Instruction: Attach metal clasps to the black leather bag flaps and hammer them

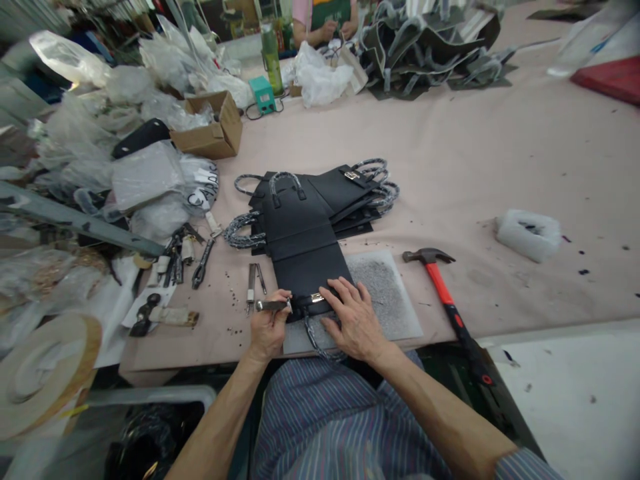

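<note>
My left hand [270, 330] is closed around a short dark metal punch [273, 305], its bright end at the left edge of a black leather bag panel [307, 263]. My right hand [357, 320] lies with its fingers spread on the panel's near end, beside a shiny metal clasp [316, 298] on a black strap. A wrapped bag handle [315, 337] loops from the panel's near edge towards me. Under that end lies a grey, speckled pad [395, 300]. The panel's far part rests on a stack of similar black panels [345, 193] with wrapped handles.
A claw hammer [443, 287] with a red and black handle lies right of the pad. Left are thin metal tools [251, 288], a second hammer [163, 317] and a tape roll [50, 373]. A white plastic container [529, 235] stands right. Another person [325, 23] works across the table.
</note>
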Tool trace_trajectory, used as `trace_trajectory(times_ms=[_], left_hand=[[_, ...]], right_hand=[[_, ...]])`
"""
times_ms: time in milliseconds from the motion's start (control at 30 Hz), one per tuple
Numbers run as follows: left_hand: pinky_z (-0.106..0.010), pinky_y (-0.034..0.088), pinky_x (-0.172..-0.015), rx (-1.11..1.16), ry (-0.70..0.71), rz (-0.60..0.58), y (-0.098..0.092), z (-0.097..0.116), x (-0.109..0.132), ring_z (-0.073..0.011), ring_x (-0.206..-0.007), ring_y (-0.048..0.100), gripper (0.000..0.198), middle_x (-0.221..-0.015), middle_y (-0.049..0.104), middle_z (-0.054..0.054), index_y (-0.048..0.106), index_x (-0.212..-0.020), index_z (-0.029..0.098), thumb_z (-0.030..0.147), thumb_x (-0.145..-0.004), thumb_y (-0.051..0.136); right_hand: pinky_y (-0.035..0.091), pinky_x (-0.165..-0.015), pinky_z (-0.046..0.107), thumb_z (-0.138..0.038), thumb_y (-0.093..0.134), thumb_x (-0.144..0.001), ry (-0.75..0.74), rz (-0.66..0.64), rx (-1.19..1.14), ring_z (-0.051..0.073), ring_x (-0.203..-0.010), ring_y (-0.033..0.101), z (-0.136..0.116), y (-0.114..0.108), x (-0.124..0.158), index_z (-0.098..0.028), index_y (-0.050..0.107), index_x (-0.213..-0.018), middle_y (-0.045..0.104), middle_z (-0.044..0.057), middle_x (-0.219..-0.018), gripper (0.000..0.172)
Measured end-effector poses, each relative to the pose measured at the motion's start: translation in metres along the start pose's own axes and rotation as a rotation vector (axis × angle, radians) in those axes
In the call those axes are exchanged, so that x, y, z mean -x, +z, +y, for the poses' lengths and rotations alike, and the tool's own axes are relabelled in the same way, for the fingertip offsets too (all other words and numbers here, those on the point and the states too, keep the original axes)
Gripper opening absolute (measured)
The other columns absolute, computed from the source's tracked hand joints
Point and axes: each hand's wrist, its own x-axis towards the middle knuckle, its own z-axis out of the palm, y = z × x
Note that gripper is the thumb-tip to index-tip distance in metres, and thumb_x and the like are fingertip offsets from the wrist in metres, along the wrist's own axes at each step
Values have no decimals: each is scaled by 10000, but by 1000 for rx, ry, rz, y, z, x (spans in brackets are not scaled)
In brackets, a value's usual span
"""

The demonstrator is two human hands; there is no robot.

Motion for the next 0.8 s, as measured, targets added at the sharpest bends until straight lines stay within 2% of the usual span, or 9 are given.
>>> trace_trajectory(times_ms=[133,200,267,300,367,467,567,667,800], left_hand=[[-379,599,-885,-21,9,-1,1,5,-6,-216,-970,728,52,-1040,733,-90,629,-962,188,188,-914,611],[-388,602,-871,-30,14,-15,2,8,-9,-221,-947,731,58,-1026,739,-90,634,-954,191,182,-901,610],[-400,606,-862,-28,10,-24,3,10,-11,-226,-932,733,71,-1016,745,-86,636,-951,199,179,-888,611],[-403,607,-863,-28,4,-24,4,11,-12,-228,-933,734,80,-1014,747,-83,638,-953,202,177,-881,612],[-401,602,-879,-33,-11,-14,5,11,-11,-230,-951,734,100,-1014,752,-80,648,-957,203,171,-870,610],[-390,590,-909,-55,-27,-10,6,10,-11,-227,-979,731,142,-1016,756,-75,671,-975,203,162,-859,602],[-383,594,-890,-82,-39,-35,6,10,-10,-225,-975,730,181,-1026,754,-67,684,-1009,207,158,-855,602],[-374,602,-855,-103,-46,-43,6,11,-10,-224,-957,734,201,-1021,756,-64,686,-1036,206,153,-862,599],[-383,609,-828,-114,-34,-31,7,10,-10,-245,-930,745,201,-993,766,-76,696,-1029,199,148,-856,605]], right_hand=[[357,-1141,532,-341,542,-938,24,227,-96,307,-1363,462,20,-14,4,-184,522,-1396,536,156,-1437,485],[410,-1100,513,-361,518,-949,133,364,-21,312,-1317,498,46,-31,15,-176,555,-1348,557,170,-1390,441],[406,-1092,523,-377,522,-938,307,417,165,345,-1306,496,79,-52,34,-150,576,-1315,558,195,-1371,443],[408,-1081,527,-369,524,-927,411,396,268,364,-1297,496,96,-61,44,-126,574,-1318,548,215,-1375,463],[455,-993,518,-360,546,-904,600,232,409,383,-1181,560,125,-76,64,-84,595,-1275,587,251,-1273,465],[514,-744,415,-314,540,-898,781,82,337,296,-851,633,146,-88,78,-119,654,-1052,653,180,-958,274],[406,-448,260,-313,504,-881,956,98,-214,163,-514,469,138,-96,69,-209,577,-745,530,2,-602,186],[328,-357,207,-331,459,-886,956,47,-746,112,-410,330,112,-106,51,-255,473,-663,398,-85,-511,236],[282,-349,196,-446,450,-929,869,57,-873,88,-372,279,57,-123,32,-253,436,-745,326,-104,-553,267]])
